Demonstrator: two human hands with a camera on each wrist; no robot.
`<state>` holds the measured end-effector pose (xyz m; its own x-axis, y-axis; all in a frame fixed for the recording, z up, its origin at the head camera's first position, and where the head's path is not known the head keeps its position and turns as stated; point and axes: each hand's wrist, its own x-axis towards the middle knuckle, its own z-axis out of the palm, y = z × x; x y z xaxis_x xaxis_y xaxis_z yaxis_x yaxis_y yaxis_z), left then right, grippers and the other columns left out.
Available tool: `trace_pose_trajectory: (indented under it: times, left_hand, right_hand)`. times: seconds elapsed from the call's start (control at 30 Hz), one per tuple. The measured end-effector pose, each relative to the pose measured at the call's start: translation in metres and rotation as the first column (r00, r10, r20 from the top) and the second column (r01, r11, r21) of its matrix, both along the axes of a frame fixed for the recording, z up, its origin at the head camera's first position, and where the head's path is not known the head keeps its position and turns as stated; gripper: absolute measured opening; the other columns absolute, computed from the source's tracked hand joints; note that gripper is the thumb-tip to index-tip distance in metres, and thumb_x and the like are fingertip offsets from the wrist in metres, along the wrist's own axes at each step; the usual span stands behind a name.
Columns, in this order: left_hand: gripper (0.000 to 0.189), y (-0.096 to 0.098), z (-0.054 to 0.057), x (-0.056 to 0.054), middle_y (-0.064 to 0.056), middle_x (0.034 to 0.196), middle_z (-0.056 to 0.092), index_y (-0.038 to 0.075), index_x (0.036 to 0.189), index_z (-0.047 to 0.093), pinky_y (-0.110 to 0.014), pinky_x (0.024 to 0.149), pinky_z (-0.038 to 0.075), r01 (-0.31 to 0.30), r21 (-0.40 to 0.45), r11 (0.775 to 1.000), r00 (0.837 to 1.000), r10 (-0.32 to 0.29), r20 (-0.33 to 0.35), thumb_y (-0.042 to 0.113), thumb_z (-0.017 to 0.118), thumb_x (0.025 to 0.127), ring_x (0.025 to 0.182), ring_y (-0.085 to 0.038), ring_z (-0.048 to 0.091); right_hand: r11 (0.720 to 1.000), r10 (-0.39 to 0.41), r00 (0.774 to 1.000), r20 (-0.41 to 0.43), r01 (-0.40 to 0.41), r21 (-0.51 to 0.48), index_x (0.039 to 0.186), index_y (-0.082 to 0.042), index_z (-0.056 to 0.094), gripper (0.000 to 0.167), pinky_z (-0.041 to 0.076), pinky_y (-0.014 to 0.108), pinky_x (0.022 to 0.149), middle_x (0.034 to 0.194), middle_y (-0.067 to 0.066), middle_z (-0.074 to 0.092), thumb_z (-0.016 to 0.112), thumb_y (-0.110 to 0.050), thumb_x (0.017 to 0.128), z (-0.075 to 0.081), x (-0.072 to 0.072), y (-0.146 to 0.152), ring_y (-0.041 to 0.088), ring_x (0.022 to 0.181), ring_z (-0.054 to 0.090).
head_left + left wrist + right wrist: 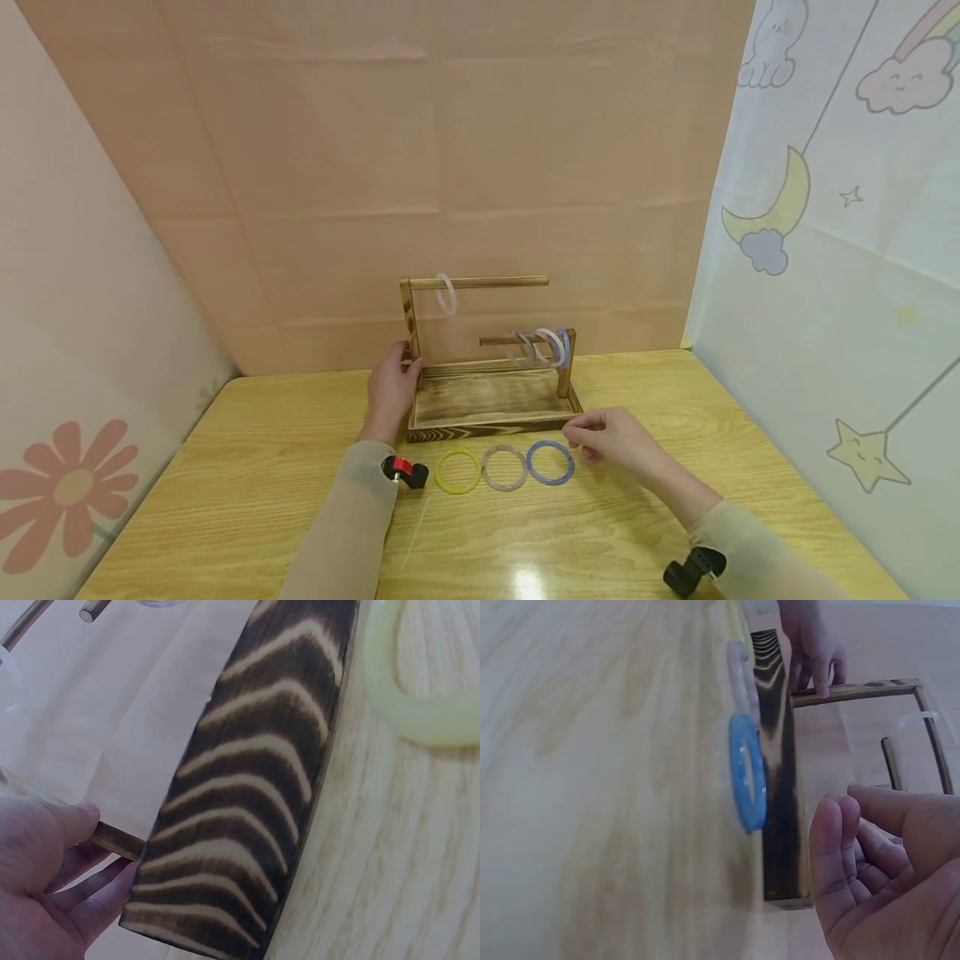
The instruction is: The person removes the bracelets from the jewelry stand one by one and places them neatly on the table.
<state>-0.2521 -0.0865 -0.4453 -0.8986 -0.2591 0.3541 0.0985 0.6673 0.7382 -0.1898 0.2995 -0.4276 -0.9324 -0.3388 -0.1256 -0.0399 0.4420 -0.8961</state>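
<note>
L hand: [392, 385] grips the L post [410, 321] of the wood stand [491, 431], thumb on one side, fingers on the other; holds it low, nr the tray part.
R hand: [615, 437] fingers bent & loose, thumb tip close to fingertips; no ring seen in it. Nr the front R corner of the stand; can't tell if it touches.
Wood stand: on the tbl [270, 467], btwn the hands; brown, w/ dark stripes on the front.
Top bar: [495, 282] sticks out R from the L post; one whitish ring [453, 298] hangs nr the post.
Low bar: [497, 341] sticks out L from the R post [564, 382]. Blue ring [567, 348] hangs by the post, white ring [558, 347] next to it, then blurry see-thru rings; can't count those.
Rings on tbl: row of 3, flat, in front of the stand. L to R: yellow ring [437, 472], clear ring [505, 489], blue ring [551, 482]. Blue one is just beside the R fingers.
Sleeves: tan, both arms; black cam on L wrist [405, 471] w/ a red bit, black cam on R wrist [693, 572].
Walls: back one [487, 150] peachy; R side has a moon [795, 196] & star [868, 454], L side a big pink flower [73, 487].
</note>
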Motion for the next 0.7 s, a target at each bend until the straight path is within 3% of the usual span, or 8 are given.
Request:
trace_pose_trajectory:
  times: [0.27,0.5,0.7]
  left_hand:
    - [0.04,0.001,0.0,0.001,-0.02,0.136,0.072,0.002,0.148,0.063,-0.057,0.096,0.061,0.002,0.002,1.0,1.0,-0.002,-0.004,0.016,0.07,0.111,0.116,-0.04,0.075]
    - [0.039,0.001,-0.001,0.002,-0.02,0.136,0.073,0.002,0.147,0.063,-0.058,0.095,0.061,0.001,-0.007,1.0,1.0,-0.001,-0.016,0.016,0.071,0.111,0.115,-0.04,0.075]
    - [0.042,0.0,0.0,0.003,-0.02,0.137,0.072,0.001,0.149,0.062,-0.058,0.097,0.061,0.006,0.0,1.0,1.0,-0.006,-0.01,0.016,0.07,0.111,0.117,-0.04,0.075]
  right_hand:
    - [1.0,-0.013,0.997,-0.081,0.011,-0.027,0.124,0.001,0.079,0.034,0.066,0.041,0.08,0.105,0.017,0.077,0.077,-0.029,0.108,0.023,-0.005,-0.012,0.022,0.079,0.068]
    - [0.998,-0.043,0.988,-0.147,0.037,-0.043,0.127,-0.005,0.08,0.031,0.064,0.042,0.081,0.092,0.008,0.075,0.076,-0.03,0.108,0.043,-0.007,-0.027,0.022,0.081,0.071]
    - [0.997,-0.05,0.983,-0.176,0.039,-0.067,0.128,-0.009,0.08,0.033,0.062,0.039,0.078,0.095,0.006,0.076,0.077,-0.034,0.107,0.058,-0.011,-0.039,0.024,0.083,0.072]
